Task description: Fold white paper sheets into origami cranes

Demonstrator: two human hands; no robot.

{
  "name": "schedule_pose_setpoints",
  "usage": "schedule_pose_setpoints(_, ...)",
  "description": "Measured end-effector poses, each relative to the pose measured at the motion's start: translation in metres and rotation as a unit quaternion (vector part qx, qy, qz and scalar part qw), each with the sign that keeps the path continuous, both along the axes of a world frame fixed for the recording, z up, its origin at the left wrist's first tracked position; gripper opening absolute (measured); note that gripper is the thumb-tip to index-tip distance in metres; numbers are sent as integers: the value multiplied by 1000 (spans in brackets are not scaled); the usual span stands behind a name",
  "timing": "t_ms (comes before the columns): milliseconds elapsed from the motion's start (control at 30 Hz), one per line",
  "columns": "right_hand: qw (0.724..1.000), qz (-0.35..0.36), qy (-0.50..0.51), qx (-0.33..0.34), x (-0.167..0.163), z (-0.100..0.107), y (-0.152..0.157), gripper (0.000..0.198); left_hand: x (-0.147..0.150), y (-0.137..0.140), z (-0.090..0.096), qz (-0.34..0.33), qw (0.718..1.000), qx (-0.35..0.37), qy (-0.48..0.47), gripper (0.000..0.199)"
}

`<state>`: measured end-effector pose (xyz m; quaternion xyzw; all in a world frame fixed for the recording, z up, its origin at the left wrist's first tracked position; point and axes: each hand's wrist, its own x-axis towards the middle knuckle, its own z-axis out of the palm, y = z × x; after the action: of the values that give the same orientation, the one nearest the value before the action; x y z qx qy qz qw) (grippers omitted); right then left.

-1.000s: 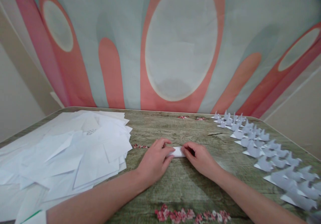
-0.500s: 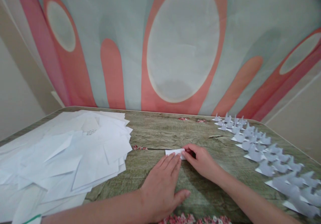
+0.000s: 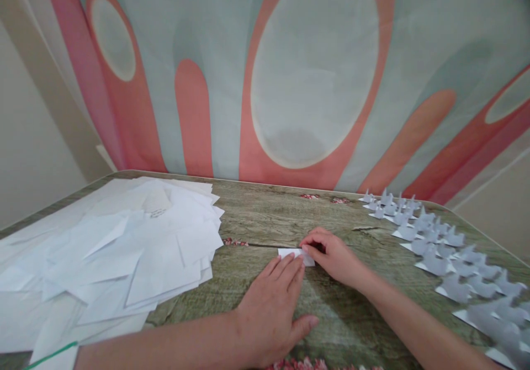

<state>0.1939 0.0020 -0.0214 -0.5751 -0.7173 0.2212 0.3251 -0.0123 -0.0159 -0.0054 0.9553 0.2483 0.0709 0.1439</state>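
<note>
A small folded piece of white paper (image 3: 285, 252) lies flat on the wood-grain table in front of me. My left hand (image 3: 275, 298) rests over its near edge, fingers stretched out and pressing down, thumb spread away to the right. At the paper's right end, my right hand (image 3: 331, 257) has thumb and forefinger closed together on its edge or corner. The fingertips of both hands cover part of the sheet, so its exact fold is hidden.
A wide heap of loose white paper sheets (image 3: 165, 265) spreads over the left of the table (image 3: 256, 215). Along the right side stand rows of several folded paper figures (image 3: 451, 262). A painted backdrop (image 3: 314, 72) rises behind the table's far edge.
The view has shifted slightly, so everything sits a little further right. My right thumb and fingers have moved slightly at the paper's right end; my left hand still presses on it.
</note>
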Motion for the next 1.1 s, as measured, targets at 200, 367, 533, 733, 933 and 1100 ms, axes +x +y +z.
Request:
schedule_pose_setpoints(200,1000,4,-1,3,0,-1,-4,12,1,0,-1,5,1000,-3,2,67)
schedule_pose_setpoints(367,999,-10,-19,34,-1,-6,-4,9,0,-1,-1,9,1000,2,-4,67)
schedule_pose_setpoints(533,999,-12,-21,44,-3,-7,-5,10,0,-1,-2,7,1000,9,-9,67)
schedule_pose_setpoints(733,999,-18,-18,36,-2,-7,-5,9,0,-1,-2,11,1000,-1,0,67)
schedule_pose_setpoints(933,999,-21,-16,31,-2,-7,-6,8,-1,0,-4,5,1000,3,-7,68)
schedule_pose_setpoints(1100,999,-19,-8,24,-2,-6,-6,10,-2,-1,-4,1,1000,-1,-7,67)
